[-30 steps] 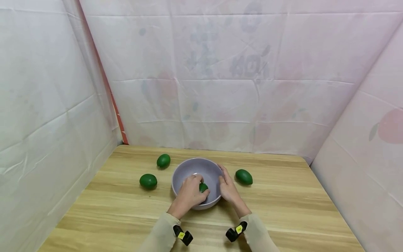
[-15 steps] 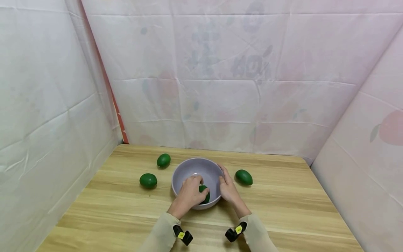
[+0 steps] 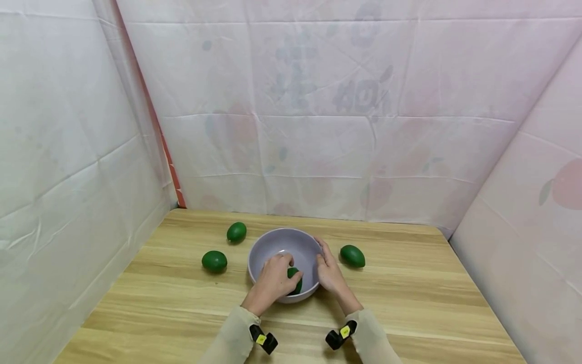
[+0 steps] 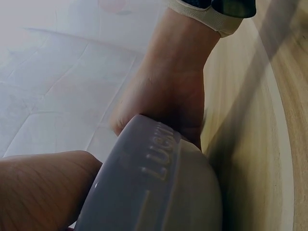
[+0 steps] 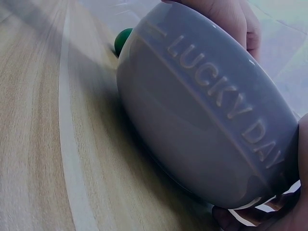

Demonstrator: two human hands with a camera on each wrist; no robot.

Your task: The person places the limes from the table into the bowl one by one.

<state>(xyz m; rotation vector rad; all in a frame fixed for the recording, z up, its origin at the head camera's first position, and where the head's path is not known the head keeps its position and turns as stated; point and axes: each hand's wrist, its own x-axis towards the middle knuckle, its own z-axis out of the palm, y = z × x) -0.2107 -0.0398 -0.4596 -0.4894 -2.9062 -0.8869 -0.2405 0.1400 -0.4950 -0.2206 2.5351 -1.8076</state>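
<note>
A grey-purple bowl point(image 3: 306, 250) stands on the table, with raised letters on its outer wall in both wrist views. My left hand point(image 3: 274, 277) reaches into it and holds a green lime point(image 3: 297, 287) between thumb and fingers, low against the near side. Part of that fruit is hidden by the hand. On the right, my right hand point(image 3: 331, 274) grips the bowl's side, thumb at the inner rim and fingers outside. The right wrist view shows fingertips point(image 5: 228, 219) of this hand around the bowl's underside.
Two more limes lie left of the bowl, a nearer lime point(image 3: 214, 262) and a farther lime point(image 3: 236, 232). Another lime point(image 3: 352, 256) lies just right of my right hand. Pale printed sheets point(image 3: 313, 126) enclose the wooden table point(image 3: 432, 293) at the back and sides.
Over the last second the lime under my left thumb has shifted lower, towards the near side of the bowl, and more of it shows. The right hand keeps its place on the bowl.
</note>
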